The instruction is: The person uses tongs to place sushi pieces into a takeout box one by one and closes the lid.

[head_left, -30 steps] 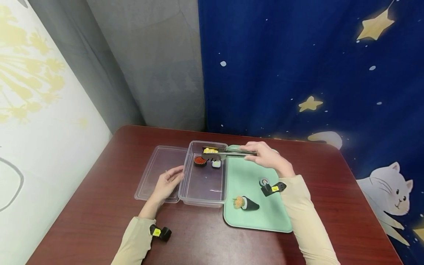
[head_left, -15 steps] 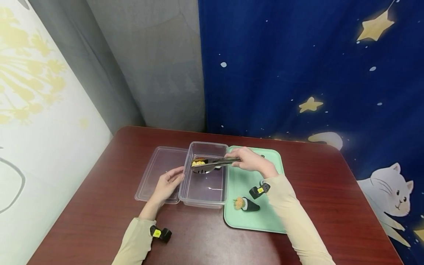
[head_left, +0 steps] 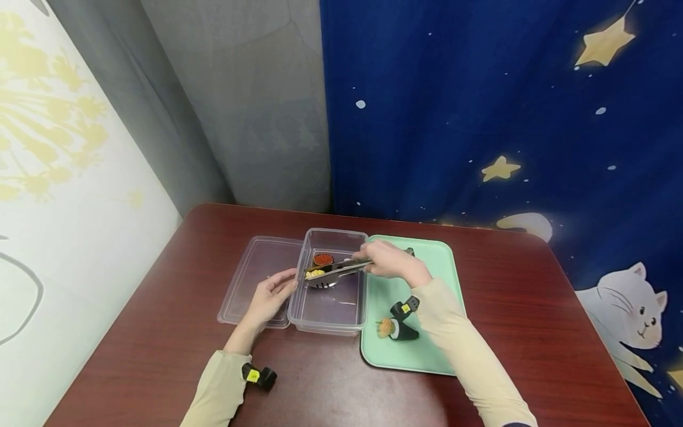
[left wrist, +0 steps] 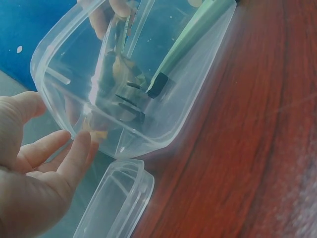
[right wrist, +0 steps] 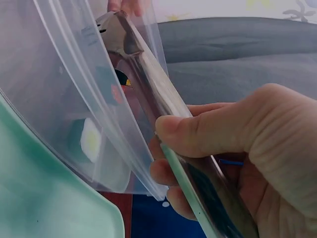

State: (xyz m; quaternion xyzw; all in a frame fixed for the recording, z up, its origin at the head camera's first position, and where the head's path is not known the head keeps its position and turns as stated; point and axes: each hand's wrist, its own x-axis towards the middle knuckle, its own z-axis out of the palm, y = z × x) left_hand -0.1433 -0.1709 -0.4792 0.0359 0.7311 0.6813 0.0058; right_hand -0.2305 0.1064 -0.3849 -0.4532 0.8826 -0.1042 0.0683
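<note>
Fingertips of my left hand (head_left: 272, 296) rest against the outer left wall of the clear plastic container (head_left: 328, 311), fingers fairly straight. My right hand (head_left: 386, 259) grips metal tongs (head_left: 344, 268) between thumb and fingers. The tongs reach into the container, and between their slotted ends sits a yellow-topped sushi piece (head_left: 315, 274), close to the left wall. Behind it in the container stands a red-topped sushi piece (head_left: 323, 260). A white sushi piece with a yellow centre (right wrist: 90, 140) shows through the wall in the right wrist view; the tongs mostly cover it in the head view.
Right of the container lies a green tray (head_left: 373, 356) bearing a cone-shaped hand roll (head_left: 402, 330) and a small dark piece (head_left: 409, 251) at the back. A clear lid (head_left: 251, 284) lies left, partly behind my left hand. A curtain (head_left: 405, 118) hangs beyond the table.
My right hand has moved the tongs and the yellow-topped sushi leftward and nearer, down toward the container's left wall, uncovering the red-topped piece again. My left hand stays put.
</note>
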